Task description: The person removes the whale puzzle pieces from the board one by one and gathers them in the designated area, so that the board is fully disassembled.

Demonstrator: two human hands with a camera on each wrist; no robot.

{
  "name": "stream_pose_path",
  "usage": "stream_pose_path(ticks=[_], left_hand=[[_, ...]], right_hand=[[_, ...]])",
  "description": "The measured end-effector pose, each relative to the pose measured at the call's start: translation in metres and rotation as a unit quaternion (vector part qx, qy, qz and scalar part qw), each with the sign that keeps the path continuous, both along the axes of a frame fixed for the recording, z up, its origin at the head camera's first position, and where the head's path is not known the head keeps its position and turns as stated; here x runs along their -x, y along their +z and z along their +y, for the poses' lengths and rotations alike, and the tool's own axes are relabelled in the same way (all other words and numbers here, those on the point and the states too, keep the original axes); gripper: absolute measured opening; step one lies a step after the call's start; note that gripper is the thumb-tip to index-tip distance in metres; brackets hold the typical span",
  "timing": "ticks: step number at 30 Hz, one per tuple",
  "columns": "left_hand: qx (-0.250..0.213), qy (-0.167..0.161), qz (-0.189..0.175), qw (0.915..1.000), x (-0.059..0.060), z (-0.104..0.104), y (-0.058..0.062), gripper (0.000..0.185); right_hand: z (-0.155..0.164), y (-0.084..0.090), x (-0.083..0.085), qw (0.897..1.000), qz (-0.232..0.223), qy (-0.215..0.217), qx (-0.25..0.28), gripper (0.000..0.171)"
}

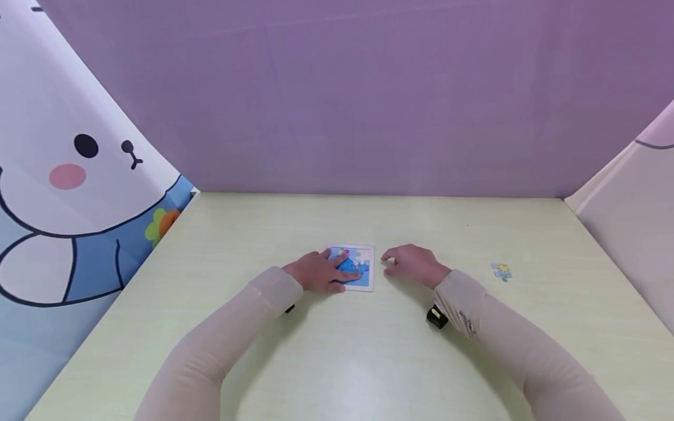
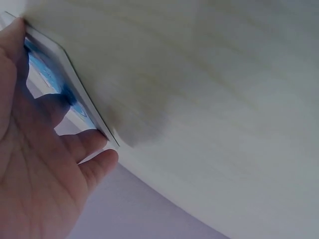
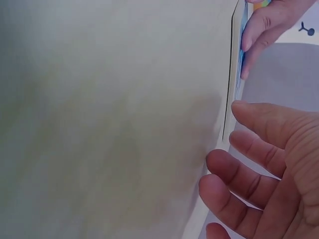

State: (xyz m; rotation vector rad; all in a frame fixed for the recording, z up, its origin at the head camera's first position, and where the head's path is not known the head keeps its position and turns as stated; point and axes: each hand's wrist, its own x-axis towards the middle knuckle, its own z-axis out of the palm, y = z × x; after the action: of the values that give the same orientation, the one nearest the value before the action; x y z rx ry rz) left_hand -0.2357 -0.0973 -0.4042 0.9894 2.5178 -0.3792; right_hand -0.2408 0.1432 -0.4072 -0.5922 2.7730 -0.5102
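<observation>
No words, numbers or brand marks can be read anywhere — not on the puzzle board (image 1: 363, 270), not on the loose puzzle piece (image 1: 502, 270). The curtain (image 1: 63, 193) at the side bears only a drawn cartoon animal face — no lettering.

Two bare hands in shot, the left hand (image 1: 318, 272) and the right hand (image 1: 413, 264), no gloves, no rings showing. Both arms wear long, close-fitting sleeves in a pale pinkish-beige, ending in snug cuffs at the wrists. A small black device (image 1: 436, 317) is strapped under the right wrist; a black bit (image 1: 289, 309) peeks under the left cuff.
</observation>
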Motion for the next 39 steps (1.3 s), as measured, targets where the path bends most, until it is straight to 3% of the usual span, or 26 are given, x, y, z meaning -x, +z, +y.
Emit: stream_pose_path(ticks=[15,32,39], left_hand=[[-0.010,-0.006,0.000,0.9999,0.000,0.000,0.006,0.050],[-0.031,-0.014,-0.004,0.9994,0.001,0.000,0.003,0.050],[-0.026,-0.009,-0.006,0.9996,0.001,0.000,0.002,0.051]], right_hand=[[-0.026,0.005,0.009,0.999,0.008,0.013,-0.041,0.034],[-0.042,0.007,0.010,0.998,-0.016,0.009,-0.060,0.043],[-0.042,0.008,0.008,0.998,-0.017,0.014,-0.062,0.037]])
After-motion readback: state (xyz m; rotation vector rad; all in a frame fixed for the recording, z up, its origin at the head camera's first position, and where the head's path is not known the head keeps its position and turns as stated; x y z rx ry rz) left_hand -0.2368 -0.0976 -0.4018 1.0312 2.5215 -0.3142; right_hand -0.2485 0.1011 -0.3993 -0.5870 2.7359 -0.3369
